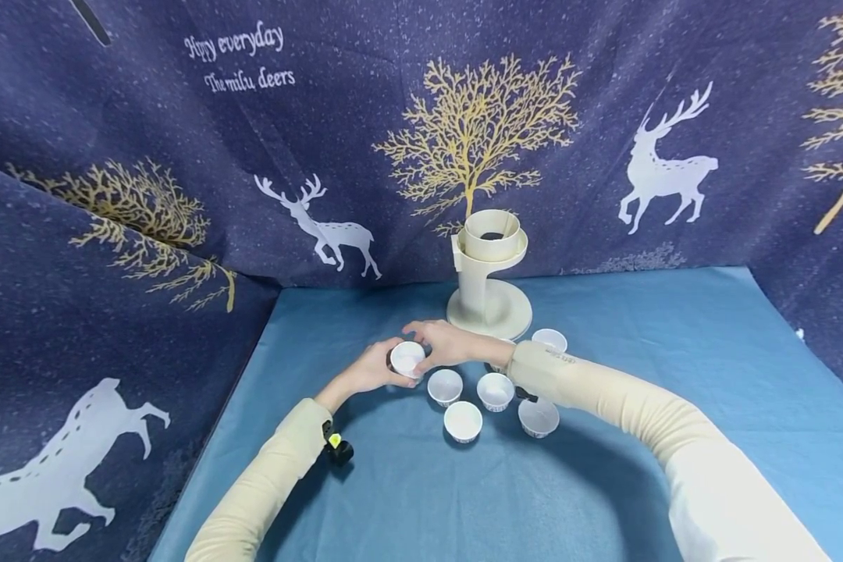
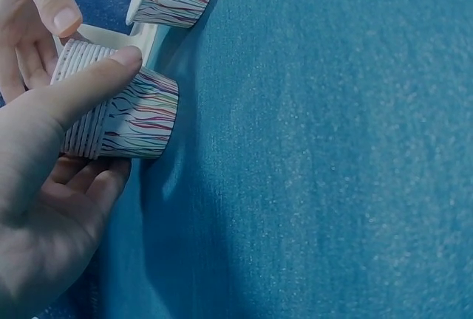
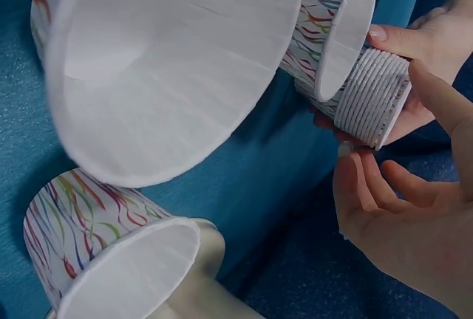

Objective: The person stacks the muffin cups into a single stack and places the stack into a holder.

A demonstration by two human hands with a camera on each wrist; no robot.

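Note:
My left hand (image 1: 371, 369) grips a nested stack of paper baking cups (image 2: 140, 116), thumb along one side and fingers beneath. Many white rolled rims sit close together, and the outermost wall has wavy coloured stripes. At the stack's open end is my right hand (image 3: 421, 212), its fingers loosely bent and spread around the rims. In the right wrist view one fingertip lies right at the top rim, the others just below the stack. Single cups nearby include one white cup (image 1: 446, 387) beside the stack and another cup (image 1: 463, 422) closer to me.
More loose cups stand to the right, among them a cup (image 1: 538, 417) under the right forearm and a cup (image 1: 549, 340) farther back. Behind them rises a cream stand (image 1: 472, 285) with a round base and ring-shaped top. A dark deer-print cloth (image 1: 323, 140) hangs behind the blue tabletop (image 1: 393, 499).

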